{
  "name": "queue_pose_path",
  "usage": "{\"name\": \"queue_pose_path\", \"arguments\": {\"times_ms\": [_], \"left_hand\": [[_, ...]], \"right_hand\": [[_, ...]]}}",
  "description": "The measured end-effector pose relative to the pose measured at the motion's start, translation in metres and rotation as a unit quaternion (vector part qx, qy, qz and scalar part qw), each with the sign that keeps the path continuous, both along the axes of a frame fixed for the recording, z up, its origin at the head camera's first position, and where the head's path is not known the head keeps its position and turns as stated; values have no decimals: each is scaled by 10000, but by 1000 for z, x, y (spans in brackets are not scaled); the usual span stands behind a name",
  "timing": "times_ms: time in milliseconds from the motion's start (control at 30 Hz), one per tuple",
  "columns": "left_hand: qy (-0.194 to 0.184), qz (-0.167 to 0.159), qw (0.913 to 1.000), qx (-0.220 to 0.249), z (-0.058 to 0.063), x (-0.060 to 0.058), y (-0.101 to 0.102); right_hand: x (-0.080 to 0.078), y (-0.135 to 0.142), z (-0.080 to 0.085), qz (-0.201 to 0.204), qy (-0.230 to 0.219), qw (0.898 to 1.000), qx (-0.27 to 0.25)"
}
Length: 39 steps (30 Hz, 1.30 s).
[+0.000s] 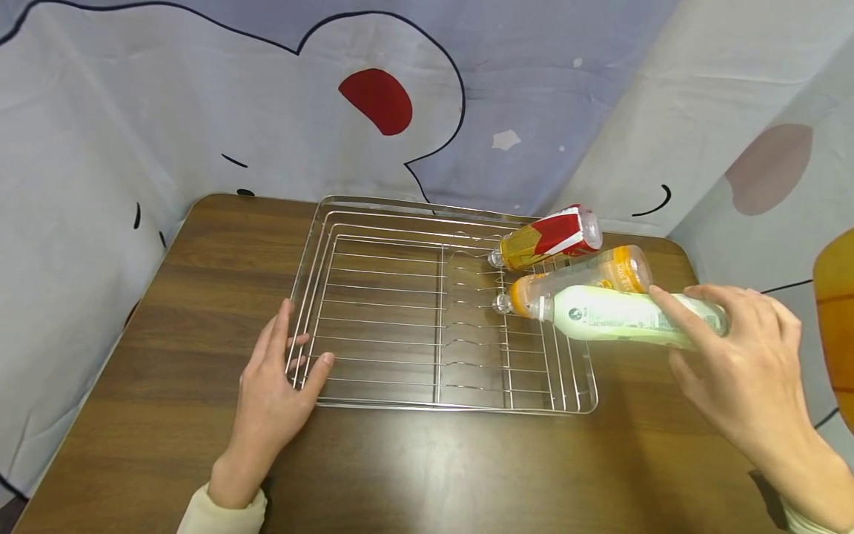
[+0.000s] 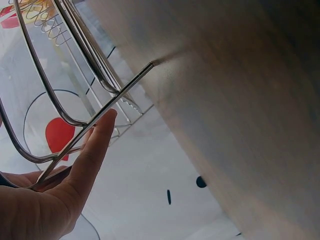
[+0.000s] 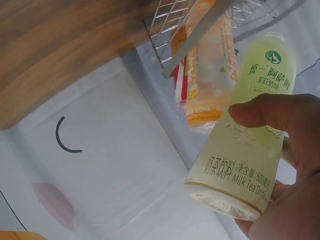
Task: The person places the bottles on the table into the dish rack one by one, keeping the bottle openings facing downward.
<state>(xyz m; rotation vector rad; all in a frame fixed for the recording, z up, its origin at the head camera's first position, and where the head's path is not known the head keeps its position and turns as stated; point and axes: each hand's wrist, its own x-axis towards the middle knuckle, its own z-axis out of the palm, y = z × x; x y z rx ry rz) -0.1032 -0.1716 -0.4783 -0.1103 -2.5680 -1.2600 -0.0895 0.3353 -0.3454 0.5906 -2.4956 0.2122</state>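
A pale green milk tea bottle (image 1: pixel 620 315) is gripped near its base by my right hand (image 1: pixel 747 356), its neck pointing left over the rack's right side. In the right wrist view the thumb lies across the front of the milk tea bottle (image 3: pixel 240 145). My left hand (image 1: pixel 273 386) rests at the left end of the wire rack (image 1: pixel 437 326), fingers along its outer rail and thumb over the near corner. On the rack's right part lie a bottle with a red and gold label (image 1: pixel 550 239) and a clear bottle with orange bands (image 1: pixel 594 271), necks to the left.
The rack stands on a brown wooden table (image 1: pixel 414 475). A printed cloth (image 1: pixel 534 96) hangs behind and at both sides of the table. Part of an orange object (image 1: pixel 837 319) shows at the far right edge.
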Motion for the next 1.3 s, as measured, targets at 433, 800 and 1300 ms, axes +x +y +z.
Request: {"name": "queue_pose_path", "arguments": {"times_ms": [433,800,1300], "left_hand": [[19,12,10000,-6,1,0,0],[-1,-4,10000,-26,1,-1,0],[-93,14,10000,-12,2,0,0]], "right_hand": [[-6,-22,7,550,994,9934,165],[-9,-33,10,673,1250,9887,490],[-12,-31,14,798,1094,9874,818]]}}
